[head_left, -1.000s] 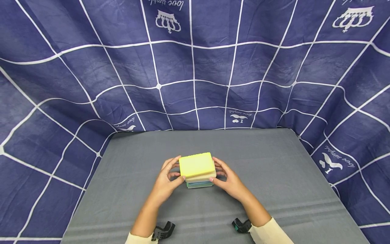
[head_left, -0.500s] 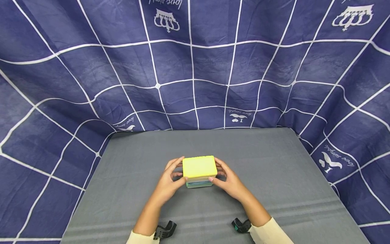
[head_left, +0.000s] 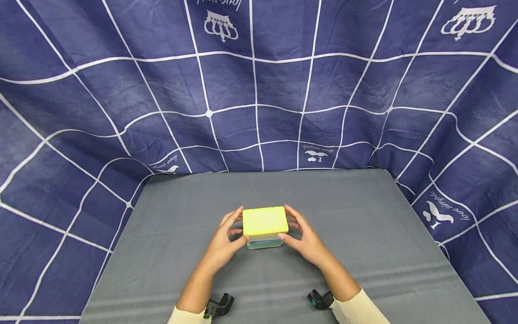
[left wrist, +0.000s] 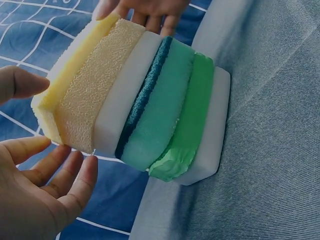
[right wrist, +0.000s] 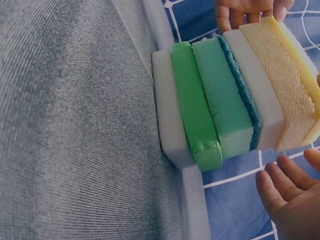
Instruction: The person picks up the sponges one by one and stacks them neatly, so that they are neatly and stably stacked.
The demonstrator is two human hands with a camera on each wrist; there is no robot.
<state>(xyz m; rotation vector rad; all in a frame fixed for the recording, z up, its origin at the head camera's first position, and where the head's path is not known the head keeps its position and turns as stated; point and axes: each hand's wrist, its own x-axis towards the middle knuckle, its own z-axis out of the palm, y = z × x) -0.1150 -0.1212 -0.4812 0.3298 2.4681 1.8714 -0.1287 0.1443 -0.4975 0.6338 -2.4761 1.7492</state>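
A stack of several sponges stands on the grey table, a hand on either side. On top lies a yellow sponge [head_left: 265,220], over a beige sponge [left wrist: 97,82]. Beneath are a white block [left wrist: 127,92], a teal sponge [left wrist: 162,105] with a dark scouring face, a bright green sponge [left wrist: 192,115] and a white bottom block [left wrist: 212,125]. The left hand [head_left: 220,240] holds the yellow sponge's left end with thumb and fingertips. The right hand [head_left: 305,240] holds its right end with thumb and index finger; its lower fingers stand apart from the stack in the right wrist view.
The grey cloth-covered table [head_left: 182,193] stretches around the stack. A navy curtain with white grid lines [head_left: 279,85] encloses its back and sides. Black wrist straps [head_left: 218,306] sit by the cream sleeves [head_left: 360,310].
The yellow sponge has shifted slightly right and squared up over the stack, the left hand moving with it. During the last half second both hands have hardly moved.
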